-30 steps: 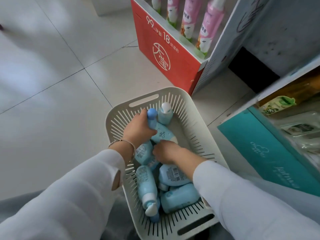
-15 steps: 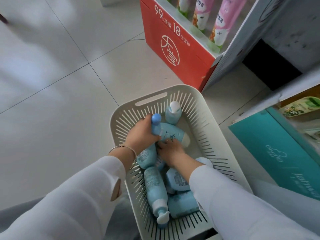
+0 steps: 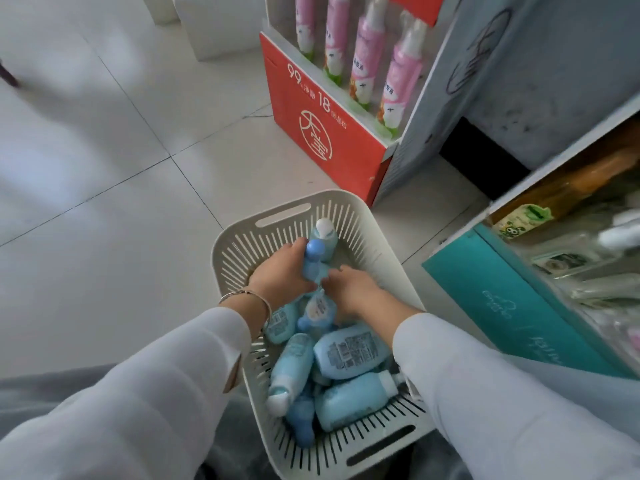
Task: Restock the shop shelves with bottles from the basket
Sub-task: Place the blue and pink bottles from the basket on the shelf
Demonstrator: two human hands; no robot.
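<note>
A cream slotted basket stands on the floor with several light blue bottles lying in a heap. My left hand grips a blue-capped bottle near its top. My right hand reaches into the basket beside it, fingers curled down among the bottles; what it holds is hidden. A white-capped bottle stands upright at the far end. Larger bottles lie near me.
A red display box with pink bottles stands just beyond the basket. A shelf with a teal front panel and packaged goods is at the right. Pale floor tiles stretch to the left.
The bottle in my left hand has been tipped more upright. My right hand has shifted right and a little up. The view has swung so the shelves sit higher in frame.
</note>
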